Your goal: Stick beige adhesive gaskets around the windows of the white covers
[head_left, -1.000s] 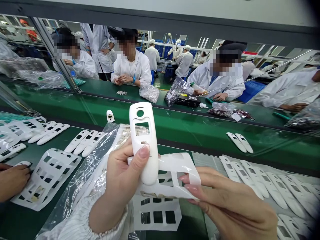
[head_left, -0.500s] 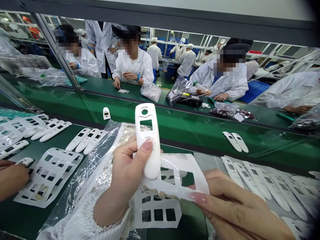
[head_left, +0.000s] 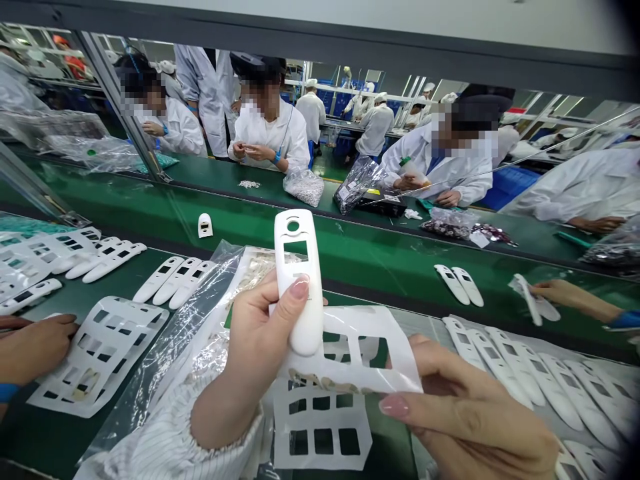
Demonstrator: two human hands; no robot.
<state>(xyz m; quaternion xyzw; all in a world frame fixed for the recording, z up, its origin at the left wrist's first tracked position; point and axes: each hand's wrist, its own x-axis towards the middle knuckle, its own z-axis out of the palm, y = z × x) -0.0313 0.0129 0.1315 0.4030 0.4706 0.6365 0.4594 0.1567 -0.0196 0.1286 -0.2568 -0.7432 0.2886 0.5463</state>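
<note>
head view, as i watch from my far desk: the left hand (head_left: 255, 347) is closed around a white plastic casing (head_left: 295, 267), with the thumb lying on its front, and holds it upright above the work surface. the right hand (head_left: 465, 420) pinches the edge of a white die-cut sheet (head_left: 350, 353), and this sheet touches the lower end of the casing. for good work, i think the fingers should stay on the sheet edge and keep it flat, so it does not crease. under them lies a second white die-cut sheet (head_left: 310, 460), near a clear plastic bag (head_left: 200, 320). at near left, another person's hand (head_left: 35, 347) rests beside a third white die-cut sheet (head_left: 100, 353). i count three casings (head_left: 173, 283) just left of the bag, two casings (head_left: 453, 283) on the far green belt (head_left: 380, 260), and at least five casings (head_left: 515, 363) at near right. at far right, a co-worker's hand (head_left: 565, 291) holds one more casing (head_left: 525, 300).
</note>
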